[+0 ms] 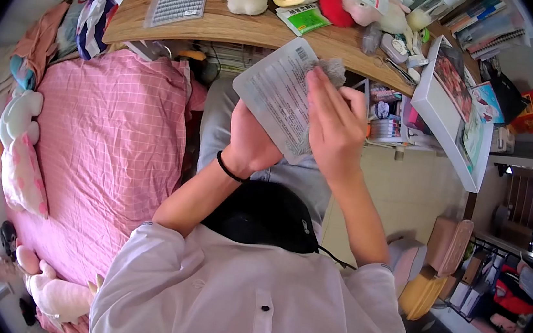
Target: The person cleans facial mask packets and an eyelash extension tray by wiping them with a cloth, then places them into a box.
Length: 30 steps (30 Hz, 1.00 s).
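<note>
A pale, flat packet (274, 92) with printed text and a barcode is held up in front of the desk's edge. My left hand (251, 136) supports it from below and behind, its fingers mostly hidden by the packet. On the packet's right side lies my right hand (336, 125), fingers pressed together over a grey fuzzy cloth (333, 71). That cloth shows past the fingertips and along the packet's right edge. A black band circles my left wrist.
The wooden desk (229, 29) carries a sheet of small items (178, 1), a green packet (303, 18), plush toys and a white box lid (451, 111) at the right. An open drawer (387, 130) holds small things. A pink bed (102, 149) lies left; suitcases (448, 245) stand right.
</note>
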### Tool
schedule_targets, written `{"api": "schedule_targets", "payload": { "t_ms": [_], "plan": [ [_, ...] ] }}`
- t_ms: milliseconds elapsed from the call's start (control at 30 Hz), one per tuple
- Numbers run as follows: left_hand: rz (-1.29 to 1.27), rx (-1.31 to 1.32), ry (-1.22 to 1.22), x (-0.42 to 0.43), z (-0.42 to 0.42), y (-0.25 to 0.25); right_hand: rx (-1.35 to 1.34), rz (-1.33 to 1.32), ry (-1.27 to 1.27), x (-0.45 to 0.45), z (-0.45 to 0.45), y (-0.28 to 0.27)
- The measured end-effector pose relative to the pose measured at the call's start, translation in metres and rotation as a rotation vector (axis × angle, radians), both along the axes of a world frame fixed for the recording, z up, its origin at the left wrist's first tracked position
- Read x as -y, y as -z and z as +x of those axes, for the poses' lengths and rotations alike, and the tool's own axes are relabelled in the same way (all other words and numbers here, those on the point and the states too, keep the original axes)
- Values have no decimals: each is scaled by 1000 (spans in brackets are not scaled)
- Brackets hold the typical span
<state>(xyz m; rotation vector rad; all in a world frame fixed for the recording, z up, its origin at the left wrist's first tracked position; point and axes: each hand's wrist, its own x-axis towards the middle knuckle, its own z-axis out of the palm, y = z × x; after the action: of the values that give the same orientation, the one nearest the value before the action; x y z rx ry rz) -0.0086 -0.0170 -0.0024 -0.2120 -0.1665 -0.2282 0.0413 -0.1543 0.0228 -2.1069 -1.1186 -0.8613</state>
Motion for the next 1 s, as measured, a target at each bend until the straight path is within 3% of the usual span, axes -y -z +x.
{"api": "schedule_targets", "payload": {
  "t_ms": [33, 100, 200, 367, 433, 600, 667, 800, 933, 1000],
  "plan": [
    [-1, -2, -3, 3, 1, -6, -18, 16, 25, 1, -1, 0],
    [492, -89, -192, 10, 4, -20, -63, 8, 2, -4, -16, 3],
    [433, -96, -179, 5, 10, -22, -171, -37, -227, -14, -43, 5],
    [425, 9, -113, 0, 7, -6, -104, -54, -183, -3, -17, 6],
    [110, 33, -57, -4, 3, 4, 7, -31, -12, 4, 4, 4],
    [89, -53, -47, 2, 5, -7, -143, 9, -63, 2, -6, 4],
    [386, -111, -194, 7, 10, -18, -212, -3, -164, -3, -24, 6],
    [544, -120, -167, -3, 13, -10, -252, 25, -273, -10, -39, 13],
    [500, 11, -147, -2, 11, -12, -123, 15, -97, 1, -9, 9],
    [580, -118, -184, 1, 2, -18, -128, 19, -49, 6, 3, 6]
  ]
}}
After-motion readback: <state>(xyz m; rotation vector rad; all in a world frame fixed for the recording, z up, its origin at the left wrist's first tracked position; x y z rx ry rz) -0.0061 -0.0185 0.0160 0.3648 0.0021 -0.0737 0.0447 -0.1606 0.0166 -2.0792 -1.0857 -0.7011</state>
